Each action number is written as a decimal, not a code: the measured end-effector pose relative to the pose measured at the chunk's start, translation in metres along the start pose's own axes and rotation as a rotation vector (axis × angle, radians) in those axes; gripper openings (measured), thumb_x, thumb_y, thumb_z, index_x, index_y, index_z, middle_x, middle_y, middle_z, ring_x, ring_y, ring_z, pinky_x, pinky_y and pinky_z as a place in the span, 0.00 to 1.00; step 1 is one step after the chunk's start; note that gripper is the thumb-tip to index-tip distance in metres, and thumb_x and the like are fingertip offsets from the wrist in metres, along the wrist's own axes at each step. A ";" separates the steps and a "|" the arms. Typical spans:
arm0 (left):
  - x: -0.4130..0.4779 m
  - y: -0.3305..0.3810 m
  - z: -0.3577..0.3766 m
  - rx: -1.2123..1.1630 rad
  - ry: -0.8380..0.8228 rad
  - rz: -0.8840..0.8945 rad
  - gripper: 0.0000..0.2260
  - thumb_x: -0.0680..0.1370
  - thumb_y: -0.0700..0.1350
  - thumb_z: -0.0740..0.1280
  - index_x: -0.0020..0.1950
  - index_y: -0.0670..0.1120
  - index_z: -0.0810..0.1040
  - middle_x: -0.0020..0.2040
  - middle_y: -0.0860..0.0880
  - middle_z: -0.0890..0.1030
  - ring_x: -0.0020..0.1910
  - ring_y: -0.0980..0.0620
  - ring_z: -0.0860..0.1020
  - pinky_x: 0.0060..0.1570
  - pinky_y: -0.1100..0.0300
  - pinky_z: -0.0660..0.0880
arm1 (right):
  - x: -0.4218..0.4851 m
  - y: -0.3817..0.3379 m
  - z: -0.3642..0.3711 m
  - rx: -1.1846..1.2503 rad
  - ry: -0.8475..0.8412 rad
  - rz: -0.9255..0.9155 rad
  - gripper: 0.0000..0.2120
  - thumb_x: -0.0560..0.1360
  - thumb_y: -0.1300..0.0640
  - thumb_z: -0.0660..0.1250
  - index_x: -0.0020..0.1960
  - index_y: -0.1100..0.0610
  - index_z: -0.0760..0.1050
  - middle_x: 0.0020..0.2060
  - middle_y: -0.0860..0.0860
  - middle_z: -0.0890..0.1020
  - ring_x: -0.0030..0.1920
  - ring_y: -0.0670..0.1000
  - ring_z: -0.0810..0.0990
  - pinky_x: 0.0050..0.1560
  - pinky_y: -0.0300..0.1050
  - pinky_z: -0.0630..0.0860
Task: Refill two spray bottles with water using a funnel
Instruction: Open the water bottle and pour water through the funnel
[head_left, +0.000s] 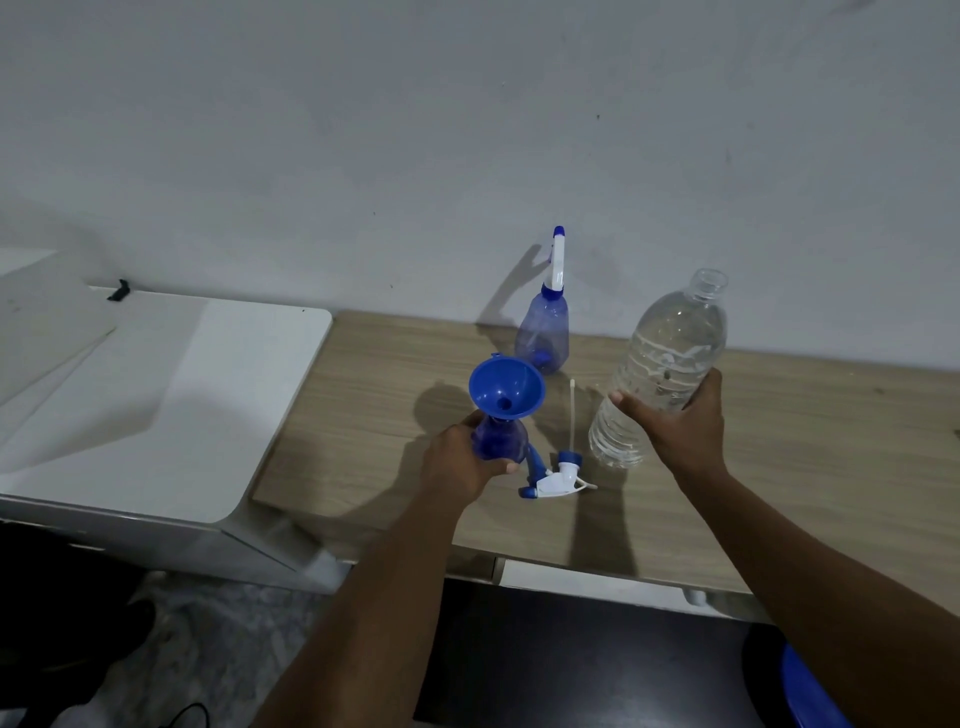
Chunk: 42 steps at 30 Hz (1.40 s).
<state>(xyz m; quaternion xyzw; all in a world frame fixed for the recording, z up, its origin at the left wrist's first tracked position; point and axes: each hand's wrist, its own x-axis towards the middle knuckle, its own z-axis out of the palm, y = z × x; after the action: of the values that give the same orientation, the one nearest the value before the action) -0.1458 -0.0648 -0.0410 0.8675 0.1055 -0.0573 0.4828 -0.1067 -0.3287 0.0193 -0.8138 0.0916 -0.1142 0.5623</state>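
**First bottle set up, pour not yet begun**

Your left hand (460, 457) is wrapped round the first spray bottle (501, 439), which sits directly under the funnel (506, 387). The funnel's spout is in the bottle's open neck and its bowl leans a little. Your right hand (675, 421) grips the water bottle (660, 364) to the right of the funnel, uncapped, mouth up and well apart from the bowl. Whether its base rests on the table (779, 467) you cannot tell from here.

The unscrewed spray head (558, 478) lies just below and right of the funnel. The second spray bottle (543, 335) stands behind the funnel, its head on and not yet touched.

You seem to be at the fill of the first bottle, early in the task. Next you likely need to bring the water bottle's mouth over the bowl and tip it slowly, with your left hand holding firm, since a leaning funnel may slip or spill
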 end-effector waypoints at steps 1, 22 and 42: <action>0.000 0.000 0.000 -0.006 -0.001 -0.001 0.27 0.63 0.49 0.83 0.60 0.55 0.79 0.49 0.54 0.85 0.50 0.52 0.83 0.55 0.51 0.78 | 0.000 0.000 0.000 -0.005 -0.007 0.001 0.45 0.57 0.40 0.84 0.67 0.50 0.66 0.59 0.48 0.80 0.57 0.51 0.81 0.58 0.57 0.81; 0.001 0.002 -0.001 -0.001 -0.023 -0.020 0.29 0.64 0.49 0.83 0.62 0.54 0.78 0.50 0.54 0.85 0.51 0.52 0.82 0.56 0.51 0.78 | 0.002 0.005 -0.003 -0.006 -0.064 0.013 0.48 0.55 0.38 0.83 0.68 0.49 0.65 0.60 0.47 0.79 0.59 0.51 0.80 0.58 0.56 0.80; -0.003 0.006 -0.004 0.040 -0.011 -0.045 0.29 0.63 0.51 0.83 0.62 0.57 0.78 0.50 0.56 0.85 0.50 0.53 0.82 0.55 0.53 0.78 | -0.091 0.026 0.021 -0.103 0.091 0.105 0.44 0.59 0.25 0.72 0.64 0.49 0.64 0.58 0.50 0.70 0.56 0.53 0.74 0.56 0.55 0.78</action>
<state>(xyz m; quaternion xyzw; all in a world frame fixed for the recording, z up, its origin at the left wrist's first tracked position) -0.1471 -0.0651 -0.0337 0.8739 0.1211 -0.0748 0.4647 -0.1883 -0.2938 -0.0200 -0.8298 0.1655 -0.1165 0.5201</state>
